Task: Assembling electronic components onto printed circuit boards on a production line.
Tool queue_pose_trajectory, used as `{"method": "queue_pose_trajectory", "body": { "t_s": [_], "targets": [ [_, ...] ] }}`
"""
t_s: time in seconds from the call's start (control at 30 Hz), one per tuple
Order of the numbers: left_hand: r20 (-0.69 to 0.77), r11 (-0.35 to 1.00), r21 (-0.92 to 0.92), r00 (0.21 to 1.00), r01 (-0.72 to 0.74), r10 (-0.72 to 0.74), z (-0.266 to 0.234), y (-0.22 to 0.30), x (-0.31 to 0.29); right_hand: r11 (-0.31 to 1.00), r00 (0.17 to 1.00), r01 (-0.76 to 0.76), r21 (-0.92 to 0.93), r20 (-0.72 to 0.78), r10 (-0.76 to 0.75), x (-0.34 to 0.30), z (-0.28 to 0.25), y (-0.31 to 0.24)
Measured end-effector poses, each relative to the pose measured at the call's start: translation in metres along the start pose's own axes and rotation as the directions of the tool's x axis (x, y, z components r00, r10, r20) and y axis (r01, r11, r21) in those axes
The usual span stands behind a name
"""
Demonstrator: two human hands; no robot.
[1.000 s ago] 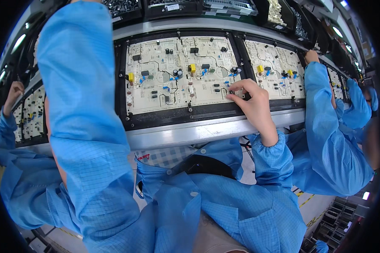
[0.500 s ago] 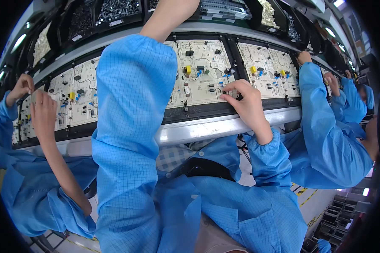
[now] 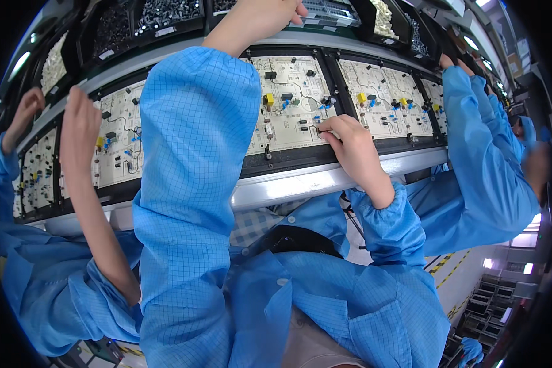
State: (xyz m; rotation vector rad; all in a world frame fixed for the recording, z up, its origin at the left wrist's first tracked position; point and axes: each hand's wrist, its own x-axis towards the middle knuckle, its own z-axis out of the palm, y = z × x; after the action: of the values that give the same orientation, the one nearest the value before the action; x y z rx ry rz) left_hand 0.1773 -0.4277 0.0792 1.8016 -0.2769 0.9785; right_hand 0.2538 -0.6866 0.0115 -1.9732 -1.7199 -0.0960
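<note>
The circuit board, a pale panel dotted with yellow, blue and black components, sits in a dark carrier frame on the conveyor rail, straight ahead of the person. The right hand rests on its lower right part, fingers drawn together on a small component that is too small to make out; it holds the same spot on the board as a second ago, though board and hand now sit lower and nearer the middle of the view.

The left hand is what has changed. A second ago only its sleeve crossed the view; now the arm stretches up over the board to the row of parts bins above the line, near a bin of pale pieces. The fingers curl downward at the bin edge, and whether they are clamped on a piece I cannot tell. Judging by this, the right hand is seating one part while the left goes for another.

The view has also swung. To the left, a co-worker's hand now stands raised in front of the neighbouring board, where half a second ago it was smaller and farther off. To the right, another co-worker's blue sleeve reaches to the far board.
</note>
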Motion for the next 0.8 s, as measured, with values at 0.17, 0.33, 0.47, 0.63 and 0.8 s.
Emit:
{"method": "queue_pose_trajectory", "body": {
  "t_s": [0.17, 0.33, 0.47, 0.63, 0.8],
  "targets": [
    [-0.035, 0.902, 0.161, 0.916, 0.4, -0.399, 0.003, -0.012, 0.007, 0.999, 0.999, -0.012, -0.033, -0.044, 0.01, 0.0, -0.001, -0.002],
    [-0.127, 0.811, 0.386, 0.897, 0.439, -0.424, -0.015, -0.028, 0.001, 0.988, 0.985, 0.081, -0.132, 0.161, -0.059, 0.017, -0.02, -0.006],
    [-0.18, 0.618, 0.671, 0.898, 0.41, -0.401, -0.046, -0.032, -0.005, 0.929, 0.957, 0.173, -0.327, 0.279, -0.079, 0.085, -0.037, -0.011],
    [-0.244, 0.475, 0.752, 0.862, 0.458, -0.444, -0.06, -0.012, -0.01, 0.691, 0.851, 0.464, -0.554, 0.063, -0.521, 0.24, -0.007, 0.041],
    [-0.139, 0.544, 0.715, 0.851, 0.44, -0.506, -0.04, -0.016, -0.007, 0.386, 0.83, 0.553, -0.739, 0.444, -0.338, 0.304, 0.021, 0.064]
  ]
}}
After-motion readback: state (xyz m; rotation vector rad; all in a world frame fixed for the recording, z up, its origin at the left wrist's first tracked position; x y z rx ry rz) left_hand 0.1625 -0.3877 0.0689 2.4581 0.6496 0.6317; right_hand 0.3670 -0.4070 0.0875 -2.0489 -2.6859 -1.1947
